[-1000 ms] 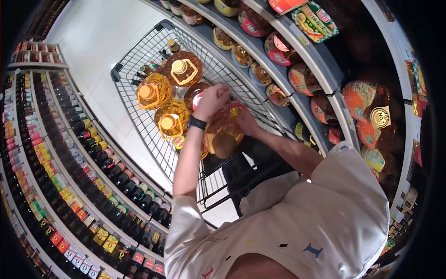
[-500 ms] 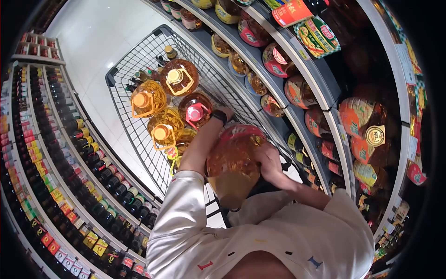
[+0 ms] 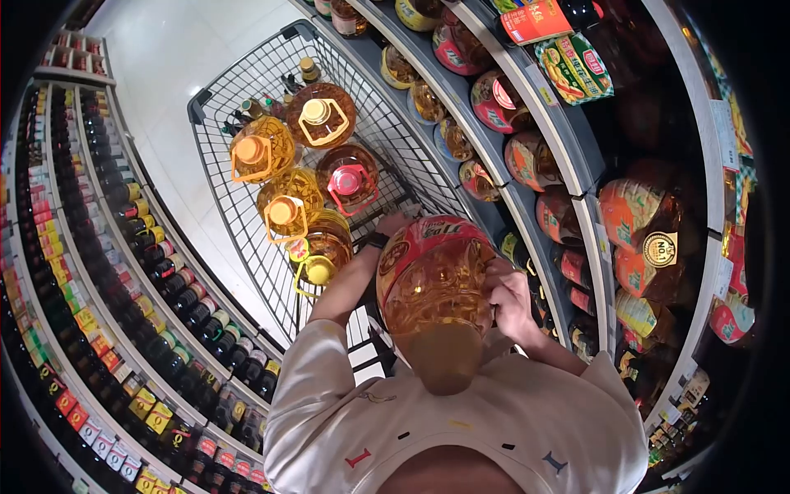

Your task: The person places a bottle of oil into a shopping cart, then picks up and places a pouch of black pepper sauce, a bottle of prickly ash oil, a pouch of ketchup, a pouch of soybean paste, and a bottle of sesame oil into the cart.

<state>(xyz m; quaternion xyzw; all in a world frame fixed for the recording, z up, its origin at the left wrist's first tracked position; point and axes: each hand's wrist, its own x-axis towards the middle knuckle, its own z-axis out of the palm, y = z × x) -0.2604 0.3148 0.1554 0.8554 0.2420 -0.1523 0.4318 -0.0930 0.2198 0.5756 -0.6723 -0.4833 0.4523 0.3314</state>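
A large jug of cooking oil with a red label is held up against my chest, its neck end towards me. My right hand is closed at the jug's right side, fingers curled, probably around its handle, which I cannot see clearly. Past the jug's far left edge shows part of my left hand, which supports the labelled end; its fingers are mostly hidden. Ahead of my left forearm is a shopping cart, where several oil jugs stand upright, among them one with a red cap and one with a yellow cap.
On the right, close to my right arm, curve shelves of oil jugs. More shelves of dark sauce bottles run along the left. Small bottles are at the cart's far end. Pale floor tiles show beyond the cart.
The jug in my hands has shifted right and its label has turned more into view. My right hand has moved right with it. My left forearm has moved lower, uncovering more of the cart's jugs.
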